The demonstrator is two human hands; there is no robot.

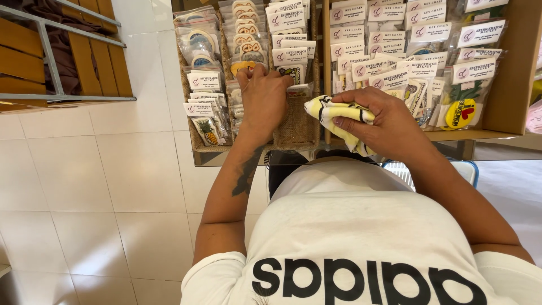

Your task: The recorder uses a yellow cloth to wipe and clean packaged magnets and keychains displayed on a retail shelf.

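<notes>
My left hand [262, 99] reaches into a woven tray [299, 131] of small souvenir packets in clear bags, its fingers closed around a packet [298, 89] in the middle row. My right hand [387, 121] holds a crumpled yellow and white cloth [333, 113] against the tray's right edge. Rows of bagged magnets [248, 42] with white paper headers stand upright in front of the left hand.
A wooden box [516, 73] of more bagged trinkets sits to the right. White tiled floor [84, 181] lies to the left, with a wooden slatted bench and metal rail [51, 56] at the upper left. A white plastic basket [466, 169] shows below the shelf.
</notes>
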